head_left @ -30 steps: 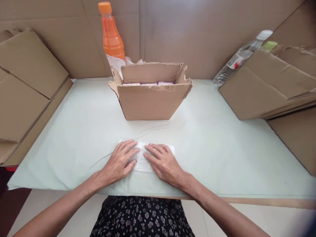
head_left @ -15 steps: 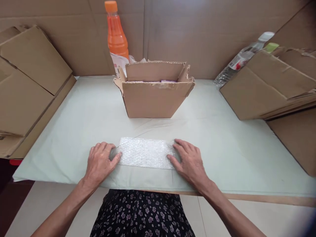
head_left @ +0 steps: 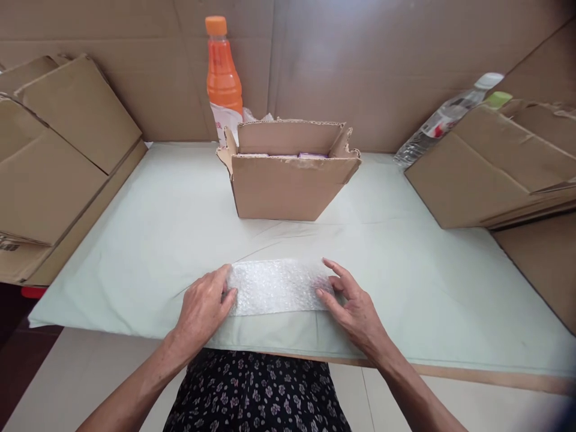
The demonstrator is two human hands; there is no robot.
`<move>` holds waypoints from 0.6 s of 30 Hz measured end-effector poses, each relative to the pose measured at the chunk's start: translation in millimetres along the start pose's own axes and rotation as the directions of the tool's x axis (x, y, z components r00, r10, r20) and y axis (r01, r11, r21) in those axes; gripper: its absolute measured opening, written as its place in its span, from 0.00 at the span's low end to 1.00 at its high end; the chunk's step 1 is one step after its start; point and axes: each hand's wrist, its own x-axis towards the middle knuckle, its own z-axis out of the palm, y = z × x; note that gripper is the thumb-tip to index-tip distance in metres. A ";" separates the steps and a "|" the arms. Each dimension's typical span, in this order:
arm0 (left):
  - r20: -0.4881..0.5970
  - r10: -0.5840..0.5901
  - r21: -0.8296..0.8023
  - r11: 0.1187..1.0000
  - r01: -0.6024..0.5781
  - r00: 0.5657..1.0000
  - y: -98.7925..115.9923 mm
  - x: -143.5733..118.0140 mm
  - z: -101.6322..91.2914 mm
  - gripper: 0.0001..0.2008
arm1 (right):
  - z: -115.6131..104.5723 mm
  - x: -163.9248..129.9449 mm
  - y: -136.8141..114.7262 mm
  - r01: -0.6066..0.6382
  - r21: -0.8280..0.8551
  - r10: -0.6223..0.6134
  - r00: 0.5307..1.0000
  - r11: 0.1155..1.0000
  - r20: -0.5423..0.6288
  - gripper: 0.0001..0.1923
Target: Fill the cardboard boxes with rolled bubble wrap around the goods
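Here, left hand [head_left: 204,309] rests flat, fingers loosely together, fingertips on the left end of the bubble wrap sheet [head_left: 276,287]; right hand [head_left: 355,306] sits at the right end, fingers spread and bent, tips pinching lightly at that edge, not clamped. Sheet lies flat near the front edge of the worktop [head_left: 405,282], about midway along it, long side parallel to the edge. Open cloth to both sides and behind, up to the open cardboard box [head_left: 288,180] at the middle back. Orange bottle [head_left: 222,72] behind the box near the back edge; its label too small to read. Flattened cartons [head_left: 58,156] overhang the left edge, more cartons [head_left: 490,168] on the right, a clear bottle [head_left: 443,120] lying behind them. Since half a second ago, both hands have drawn in onto the sheet's ends; sheet barely moved.
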 end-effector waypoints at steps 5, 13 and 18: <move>-0.034 0.067 -0.080 0.994 -0.070 0.997 6.6 1.5 3.5 0.15 | 1.2 -0.5 -1.4 0.049 -0.019 -0.048 0.997 0.999 0.062 0.32; 0.133 -0.109 -0.643 0.747 0.169 0.985 7.6 0.5 -0.8 0.24 | -4.5 -7.5 15.6 0.196 -0.145 -0.200 0.980 0.970 -0.019 0.31; 0.172 -0.061 -0.676 0.719 0.163 0.983 13.3 10.9 -3.0 0.14 | -4.4 -6.0 18.9 0.279 -0.179 -0.279 0.960 0.943 0.029 0.27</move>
